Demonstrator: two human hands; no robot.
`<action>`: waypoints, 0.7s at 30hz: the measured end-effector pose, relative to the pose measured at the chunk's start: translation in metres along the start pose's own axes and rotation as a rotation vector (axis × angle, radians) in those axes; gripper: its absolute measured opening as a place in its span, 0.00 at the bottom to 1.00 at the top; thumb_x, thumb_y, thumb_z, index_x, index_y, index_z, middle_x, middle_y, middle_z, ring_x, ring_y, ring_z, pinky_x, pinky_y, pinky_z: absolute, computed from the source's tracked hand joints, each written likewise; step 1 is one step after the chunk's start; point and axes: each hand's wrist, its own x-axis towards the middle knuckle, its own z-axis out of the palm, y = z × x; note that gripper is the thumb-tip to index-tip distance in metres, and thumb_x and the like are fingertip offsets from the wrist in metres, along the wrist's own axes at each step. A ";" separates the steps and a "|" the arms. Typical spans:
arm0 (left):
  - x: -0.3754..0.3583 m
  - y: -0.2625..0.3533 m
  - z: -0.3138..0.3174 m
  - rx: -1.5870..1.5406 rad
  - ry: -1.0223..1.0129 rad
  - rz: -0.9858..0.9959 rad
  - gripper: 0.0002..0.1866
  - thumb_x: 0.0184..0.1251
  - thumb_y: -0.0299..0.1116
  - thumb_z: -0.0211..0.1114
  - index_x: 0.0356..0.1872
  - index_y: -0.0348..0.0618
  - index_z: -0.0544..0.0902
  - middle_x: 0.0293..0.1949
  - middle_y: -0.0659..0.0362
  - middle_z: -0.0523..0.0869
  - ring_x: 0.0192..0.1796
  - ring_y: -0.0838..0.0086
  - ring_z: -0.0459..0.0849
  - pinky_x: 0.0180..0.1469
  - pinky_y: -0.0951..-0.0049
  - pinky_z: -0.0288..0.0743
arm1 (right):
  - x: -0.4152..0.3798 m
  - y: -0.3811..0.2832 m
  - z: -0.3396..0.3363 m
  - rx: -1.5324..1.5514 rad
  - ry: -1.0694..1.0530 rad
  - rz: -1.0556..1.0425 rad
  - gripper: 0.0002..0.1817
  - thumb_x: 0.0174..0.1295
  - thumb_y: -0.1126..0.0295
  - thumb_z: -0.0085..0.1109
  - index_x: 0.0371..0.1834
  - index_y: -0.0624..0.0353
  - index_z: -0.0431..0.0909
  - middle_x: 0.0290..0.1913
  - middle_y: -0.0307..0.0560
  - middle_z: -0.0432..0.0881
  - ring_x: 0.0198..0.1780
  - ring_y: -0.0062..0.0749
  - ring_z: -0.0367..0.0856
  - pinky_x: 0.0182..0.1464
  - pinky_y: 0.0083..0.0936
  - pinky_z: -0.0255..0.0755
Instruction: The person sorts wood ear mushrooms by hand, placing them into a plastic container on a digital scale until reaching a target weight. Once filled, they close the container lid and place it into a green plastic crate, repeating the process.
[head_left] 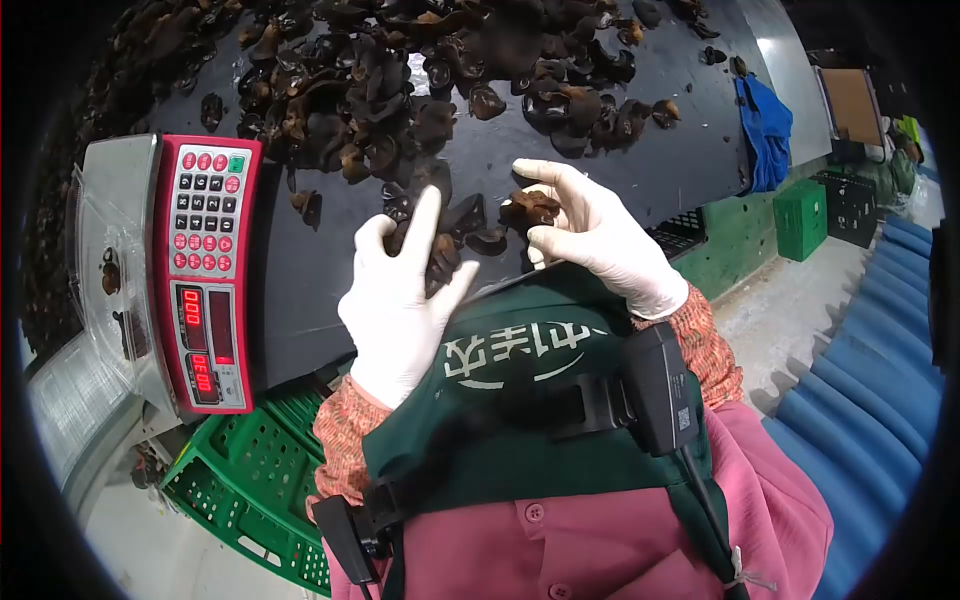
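My right hand (605, 235), in a white glove, is closed around a small brown wood ear mushroom (530, 209) just above the near edge of the dark table (330, 235). To its left, my left hand (400, 290), gloved too, has its thumb and forefinger spread apart. Between and behind its fingers are dark wood ear pieces (441, 262), partly hidden by the hand. A few more wood ears (487, 241) lie on the table between both hands. Farther back spreads a large heap of wood ears (370, 110).
A red electronic scale (212, 255) with a lit display stands at left, a few pieces on its metal pan (105, 255). Green crates (250, 490) sit below it. A blue cloth (765, 130) hangs at the table's right corner; a green box (800, 220) stands beyond.
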 end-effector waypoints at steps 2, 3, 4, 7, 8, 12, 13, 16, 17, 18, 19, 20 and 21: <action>0.000 -0.003 0.009 0.038 0.078 0.045 0.33 0.55 0.35 0.82 0.65 0.62 0.84 0.54 0.54 0.79 0.45 0.63 0.90 0.47 0.66 0.86 | 0.000 -0.001 0.001 0.034 -0.007 0.010 0.37 0.66 0.82 0.61 0.79 0.68 0.59 0.63 0.54 0.76 0.45 0.26 0.84 0.49 0.25 0.82; -0.001 -0.006 0.013 0.029 0.107 0.051 0.29 0.55 0.31 0.81 0.61 0.60 0.86 0.52 0.54 0.80 0.44 0.64 0.90 0.46 0.67 0.86 | 0.000 -0.001 0.001 0.051 -0.008 0.016 0.37 0.66 0.81 0.61 0.79 0.68 0.58 0.63 0.54 0.76 0.45 0.27 0.84 0.49 0.25 0.83; 0.000 -0.008 0.016 -0.011 0.123 0.057 0.27 0.55 0.28 0.80 0.59 0.57 0.87 0.51 0.54 0.80 0.43 0.64 0.89 0.45 0.68 0.85 | -0.001 0.000 0.000 0.069 -0.011 0.014 0.37 0.67 0.81 0.61 0.79 0.69 0.58 0.62 0.54 0.77 0.45 0.28 0.85 0.50 0.25 0.83; 0.000 -0.015 0.016 -0.186 0.151 0.054 0.24 0.54 0.19 0.76 0.54 0.50 0.87 0.50 0.55 0.80 0.41 0.67 0.88 0.44 0.70 0.84 | -0.001 0.002 -0.003 0.097 -0.023 0.016 0.36 0.69 0.79 0.60 0.79 0.71 0.58 0.58 0.54 0.80 0.45 0.29 0.87 0.50 0.26 0.84; 0.000 -0.016 0.014 -0.280 0.150 0.038 0.24 0.53 0.17 0.75 0.52 0.48 0.87 0.49 0.55 0.80 0.40 0.68 0.87 0.45 0.70 0.83 | 0.000 0.004 -0.006 0.087 -0.030 0.022 0.36 0.69 0.78 0.60 0.79 0.72 0.58 0.56 0.54 0.81 0.44 0.29 0.87 0.51 0.26 0.84; -0.002 -0.012 -0.023 -0.383 0.222 0.020 0.22 0.52 0.12 0.70 0.50 0.42 0.87 0.48 0.57 0.80 0.46 0.73 0.84 0.50 0.72 0.80 | -0.004 0.001 -0.009 0.078 0.011 0.036 0.34 0.70 0.76 0.63 0.78 0.68 0.63 0.59 0.54 0.79 0.42 0.27 0.87 0.51 0.25 0.84; -0.005 -0.012 -0.041 -0.415 0.257 -0.013 0.23 0.50 0.11 0.70 0.49 0.42 0.87 0.49 0.57 0.81 0.46 0.72 0.85 0.49 0.71 0.82 | -0.006 -0.002 -0.009 0.070 0.034 0.030 0.33 0.70 0.76 0.62 0.78 0.68 0.64 0.59 0.53 0.79 0.42 0.27 0.87 0.50 0.25 0.84; -0.009 -0.039 -0.104 -0.219 0.675 0.078 0.17 0.62 0.11 0.68 0.52 0.34 0.84 0.53 0.53 0.85 0.45 0.76 0.85 0.50 0.75 0.80 | -0.007 -0.003 -0.010 0.016 0.071 0.015 0.28 0.71 0.79 0.58 0.75 0.69 0.67 0.55 0.53 0.83 0.43 0.27 0.88 0.49 0.25 0.86; -0.015 -0.054 -0.125 -0.321 0.841 -0.010 0.15 0.67 0.11 0.67 0.53 0.32 0.83 0.54 0.51 0.87 0.44 0.77 0.85 0.52 0.76 0.80 | -0.009 -0.003 -0.011 0.028 0.070 -0.010 0.27 0.71 0.80 0.57 0.74 0.70 0.68 0.61 0.55 0.81 0.43 0.26 0.87 0.49 0.25 0.85; -0.021 -0.067 -0.150 -0.234 0.913 -0.100 0.13 0.72 0.16 0.65 0.55 0.33 0.84 0.53 0.52 0.88 0.48 0.76 0.86 0.56 0.76 0.79 | -0.011 -0.003 -0.014 0.000 0.072 -0.008 0.27 0.71 0.80 0.58 0.73 0.69 0.69 0.63 0.54 0.81 0.42 0.26 0.87 0.49 0.24 0.85; -0.022 -0.083 -0.170 -0.158 0.953 -0.115 0.12 0.75 0.19 0.65 0.56 0.34 0.84 0.53 0.53 0.89 0.49 0.76 0.86 0.57 0.76 0.79 | -0.014 -0.002 -0.017 -0.027 0.075 -0.007 0.26 0.71 0.80 0.58 0.72 0.69 0.70 0.65 0.54 0.80 0.42 0.25 0.87 0.49 0.24 0.84; -0.023 -0.099 -0.190 -0.081 0.994 -0.133 0.12 0.78 0.22 0.65 0.58 0.34 0.84 0.53 0.53 0.90 0.51 0.75 0.86 0.59 0.77 0.78 | -0.020 -0.003 -0.021 -0.051 0.079 0.002 0.25 0.71 0.80 0.58 0.71 0.68 0.72 0.63 0.53 0.81 0.41 0.24 0.85 0.48 0.22 0.81; -0.020 -0.117 -0.204 -0.019 1.001 -0.076 0.12 0.78 0.23 0.65 0.58 0.34 0.84 0.53 0.53 0.90 0.51 0.76 0.86 0.57 0.77 0.78 | -0.029 -0.002 -0.027 -0.035 0.064 0.018 0.24 0.71 0.79 0.58 0.70 0.66 0.74 0.62 0.51 0.82 0.39 0.22 0.83 0.47 0.20 0.79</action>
